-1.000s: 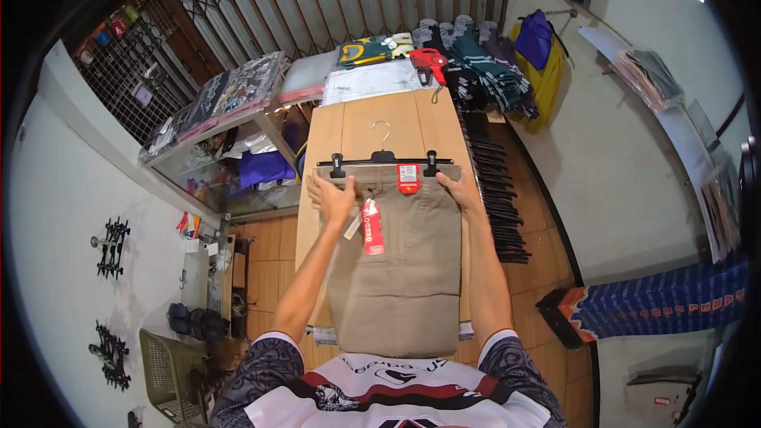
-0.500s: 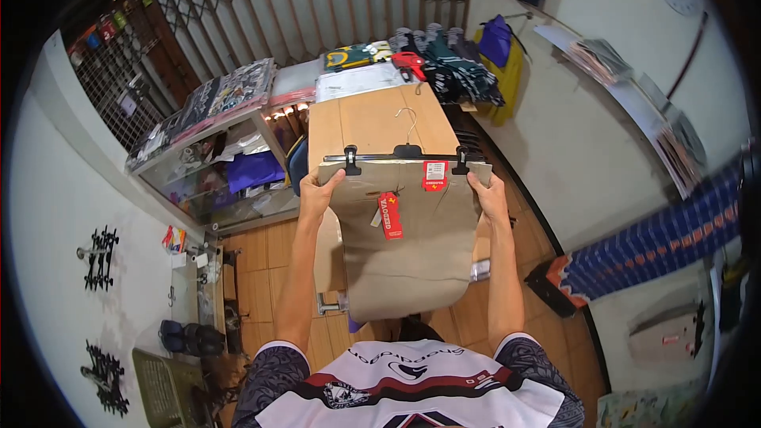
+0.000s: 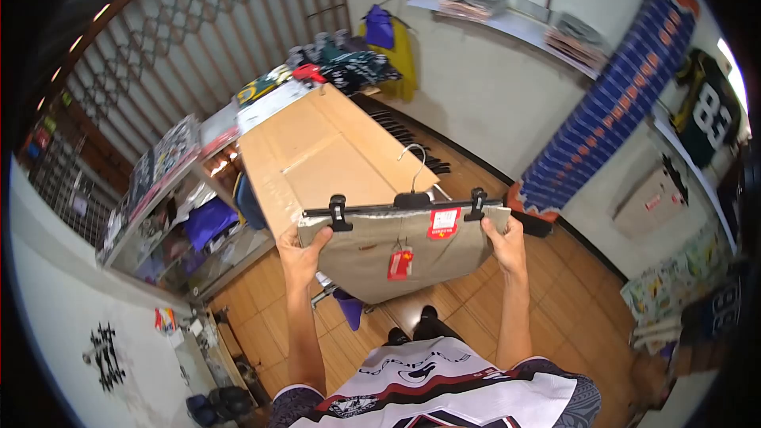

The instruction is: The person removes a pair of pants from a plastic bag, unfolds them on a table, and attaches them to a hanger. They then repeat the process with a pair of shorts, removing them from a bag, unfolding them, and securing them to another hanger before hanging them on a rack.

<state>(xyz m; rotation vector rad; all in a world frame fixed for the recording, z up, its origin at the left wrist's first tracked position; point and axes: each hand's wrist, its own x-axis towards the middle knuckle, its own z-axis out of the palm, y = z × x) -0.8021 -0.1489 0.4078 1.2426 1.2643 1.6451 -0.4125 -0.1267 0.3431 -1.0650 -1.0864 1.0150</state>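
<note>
Khaki trousers [image 3: 365,269] hang by the waistband from a black clip hanger [image 3: 410,200] with a metal hook. My left hand [image 3: 303,252] pinches the waistband's left corner, just outside one clip. At the right corner, my right hand [image 3: 505,242] grips the cloth beside the other clip. Two red tags show on the front, one with a white label [image 3: 444,223] near the waist and one lower down [image 3: 400,263]. The lower part of the cloth tilts away from view.
Beyond the trousers stands a wooden table [image 3: 325,150]. A glass display case [image 3: 214,230] is at the left, with a purple item [image 3: 210,222] inside. A blue patterned roll [image 3: 610,95] leans by the right wall, under a shelf [image 3: 507,32] with folded clothes.
The view has turned to the right. The trousers and hanger, still in both my hands, sit lower in view and have moved off the table's near edge.
</note>
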